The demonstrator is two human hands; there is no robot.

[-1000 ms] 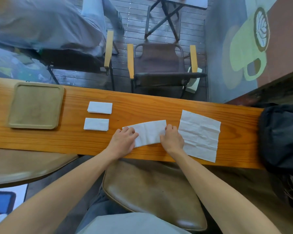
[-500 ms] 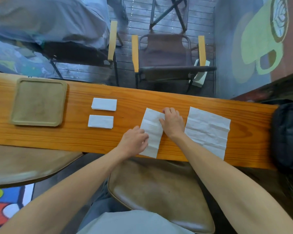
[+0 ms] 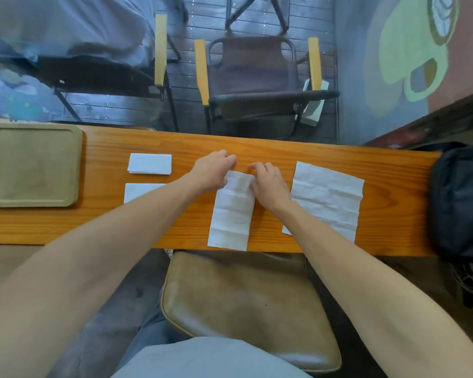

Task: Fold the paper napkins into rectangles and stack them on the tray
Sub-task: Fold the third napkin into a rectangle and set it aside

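Note:
A half-folded white napkin (image 3: 231, 214) lies lengthwise across the wooden counter (image 3: 271, 151), its near end at the front edge. My left hand (image 3: 212, 170) and my right hand (image 3: 268, 184) pinch its far end from either side. An unfolded, creased napkin (image 3: 327, 199) lies flat just right of my right hand. Two folded rectangular napkins rest to the left: one (image 3: 150, 164) further back, the other (image 3: 137, 190) partly hidden under my left forearm. The tan square tray (image 3: 33, 165) sits at the far left with nothing on it.
A dark bag (image 3: 460, 203) rests on the counter's right end. A brown padded stool (image 3: 246, 304) stands below the front edge. Beyond the counter are a dark folding chair (image 3: 254, 75) with yellow armrests and another seat with a seated person (image 3: 66, 31).
The half-folded napkin was turned from lying sideways to lying lengthwise. Both my hands moved from its sides up to its far end.

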